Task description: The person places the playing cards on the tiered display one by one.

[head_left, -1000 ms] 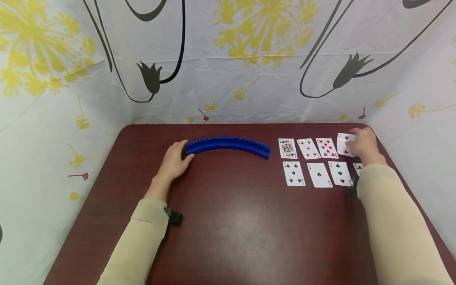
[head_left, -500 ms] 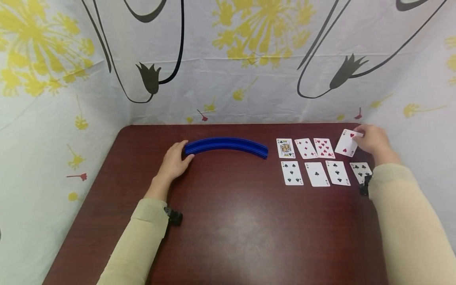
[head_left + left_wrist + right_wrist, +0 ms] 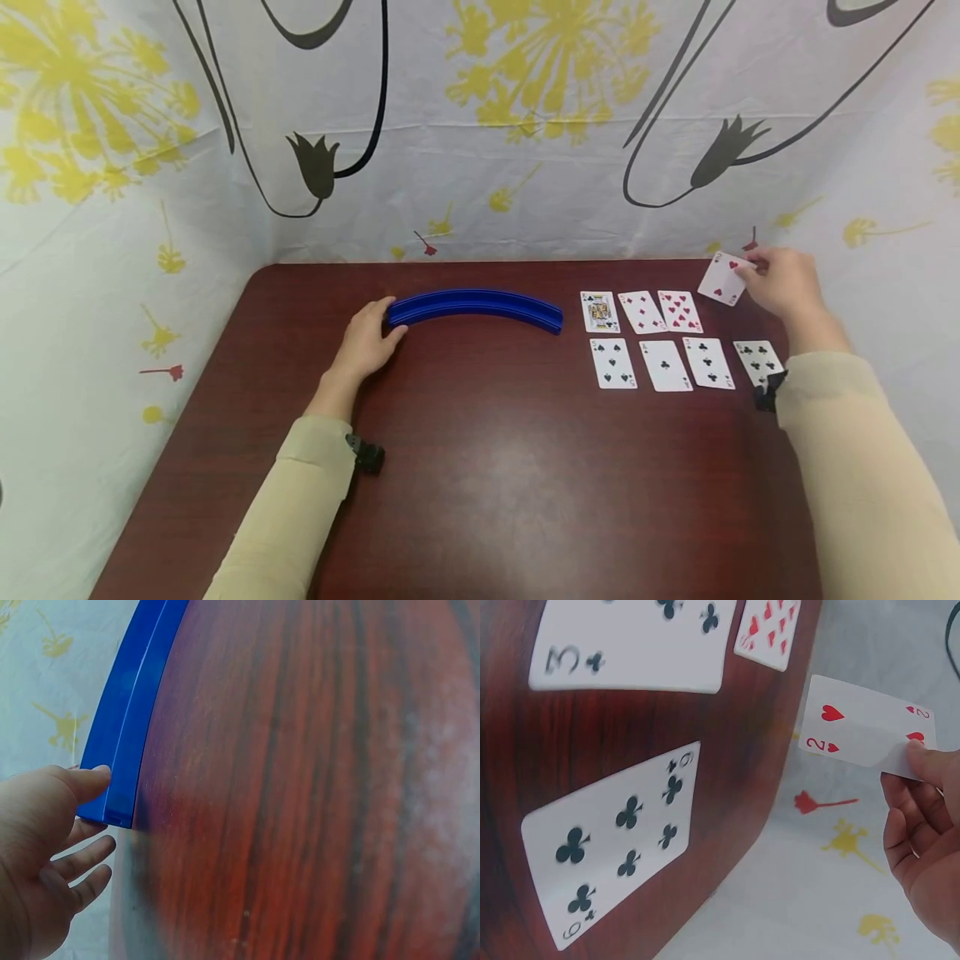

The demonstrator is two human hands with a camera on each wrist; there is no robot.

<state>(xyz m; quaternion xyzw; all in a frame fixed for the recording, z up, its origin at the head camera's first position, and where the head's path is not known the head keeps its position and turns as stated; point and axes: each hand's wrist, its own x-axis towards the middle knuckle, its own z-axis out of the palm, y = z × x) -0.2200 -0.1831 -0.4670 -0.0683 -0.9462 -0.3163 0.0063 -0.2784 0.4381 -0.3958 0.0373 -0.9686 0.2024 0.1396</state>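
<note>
At the far right, my right hand [image 3: 789, 287] pinches a two of hearts [image 3: 862, 724] between thumb and fingers. The card is raised off the table, tilted, face toward me. My left hand [image 3: 366, 340] grips the left end of a curved blue card holder [image 3: 476, 304], which lies on the table with no cards in its groove. In the left wrist view the thumb presses on the holder's face; some fingers are hidden behind it. Beneath the right forearm, a six of clubs [image 3: 619, 840] lies face up, partly covered by the wrist camera in the head view.
Left of the right hand lie two rows of face-up cards, including a king of clubs [image 3: 600, 312], a hearts card [image 3: 680, 312], an ace of clubs [image 3: 666, 367] and a three of clubs [image 3: 708, 363]. Patterned cloth [image 3: 450, 192] walls the dark wooden table [image 3: 510, 483].
My right hand has picked up the two of hearts from the right end of the back row and lifted it up and away. The left hand and card holder stay put.
</note>
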